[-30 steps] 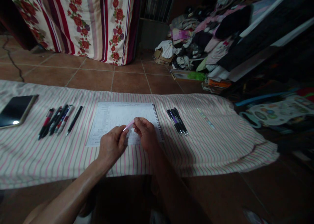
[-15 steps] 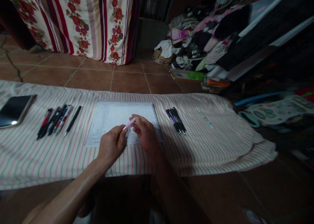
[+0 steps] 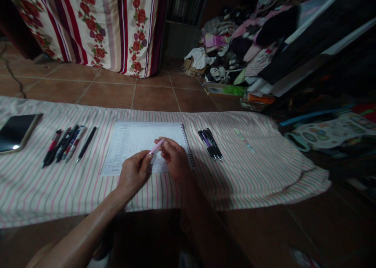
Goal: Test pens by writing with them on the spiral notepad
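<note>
A pink pen is held between my two hands, tilted up to the right above a spiral notebook. My left hand is closed around its lower end, thumb against the fingers. With the fingertips pinched, my right hand grips the upper end. The notebook page is pale, with printed lines down its left part, and the coil runs along the right edge. Several pens lie in a row left of the notebook, with a black pen a little apart. More dark pens rest on its right.
A striped cloth covers the low surface. On the far left lies a tablet; a pale patterned strip is at the right. Beyond are a floral curtain, floor tiles and a heap of clothes.
The fingertips of my right hand have closed in on the pen's upper end, and the pen has shifted slightly. The pens and notebook stay put.
</note>
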`<action>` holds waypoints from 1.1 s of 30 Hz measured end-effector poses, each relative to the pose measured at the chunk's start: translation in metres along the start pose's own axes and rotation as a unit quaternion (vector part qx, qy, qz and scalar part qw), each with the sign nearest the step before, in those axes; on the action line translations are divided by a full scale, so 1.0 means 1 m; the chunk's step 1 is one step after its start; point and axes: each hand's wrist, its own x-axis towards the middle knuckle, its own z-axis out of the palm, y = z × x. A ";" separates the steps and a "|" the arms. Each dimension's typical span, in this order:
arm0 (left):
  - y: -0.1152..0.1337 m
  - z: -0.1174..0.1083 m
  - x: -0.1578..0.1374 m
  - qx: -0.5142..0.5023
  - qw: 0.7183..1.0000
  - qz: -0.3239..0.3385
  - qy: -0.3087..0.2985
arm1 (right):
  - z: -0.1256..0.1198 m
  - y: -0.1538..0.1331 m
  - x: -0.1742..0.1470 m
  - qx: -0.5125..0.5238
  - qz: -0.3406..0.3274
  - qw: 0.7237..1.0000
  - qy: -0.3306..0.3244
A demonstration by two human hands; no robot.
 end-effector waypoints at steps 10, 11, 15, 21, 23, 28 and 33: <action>-0.003 0.003 0.000 0.056 0.998 0.032 0.018 | -0.002 0.006 0.003 -0.065 -0.039 0.996 0.047; -0.003 0.004 0.000 0.037 0.999 0.023 0.014 | -0.002 0.005 0.003 -0.064 -0.041 0.996 0.039; -0.001 0.003 0.001 -0.026 0.999 -0.023 -0.005 | -0.001 0.001 -0.001 -0.037 -0.007 0.999 0.002; 0.000 0.003 -0.001 0.001 1.000 0.003 0.008 | 0.001 0.002 -0.001 -0.043 0.002 0.999 0.012; 0.000 0.003 -0.001 0.004 1.000 0.005 0.004 | 0.000 0.005 0.001 -0.063 -0.012 0.997 0.033; 0.001 0.002 -0.002 0.000 1.000 -0.004 -0.015 | -0.001 0.005 0.001 -0.020 -0.003 1.000 0.004; 0.002 0.002 -0.002 0.009 1.000 -0.008 -0.005 | 0.000 0.004 0.000 0.058 0.005 0.998 -0.028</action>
